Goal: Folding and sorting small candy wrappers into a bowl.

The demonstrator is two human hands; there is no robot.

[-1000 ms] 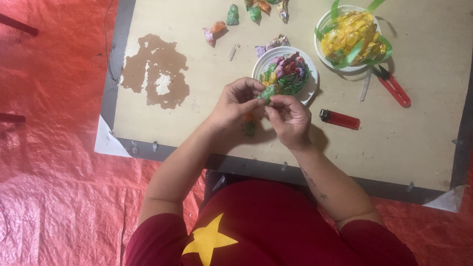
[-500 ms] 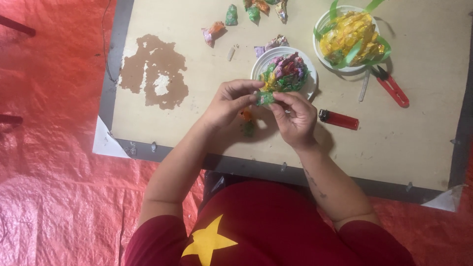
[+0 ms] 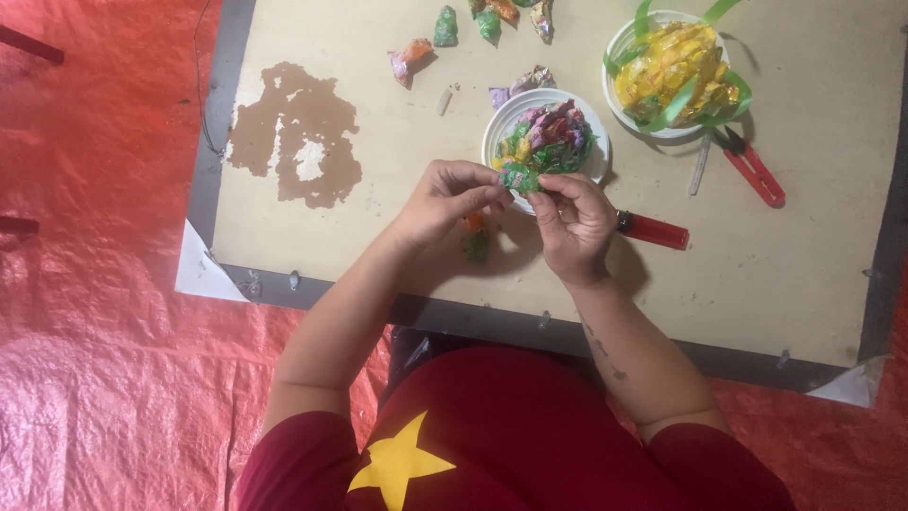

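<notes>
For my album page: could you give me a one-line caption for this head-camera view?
Left hand and right hand pinch a green foil piece beside a white bowl of scraps.

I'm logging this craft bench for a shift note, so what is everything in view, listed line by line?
board: one, tan with grey edge, on the red sheet
bowl of mixed foil pieces: one, white, centre, just above the hands
bowl of yellow pieces with green strips: one, white, upper right
snips: one, red-handled, right of the bowls
lighter: one, red, beside the right hand
loose foil pieces: several, green, orange, silver, top edge
brown patch: one, upper left of board
red sheet: one, under the board
green foil piece: one, pinched between both hands
left hand: on it
right hand: on it
</notes>
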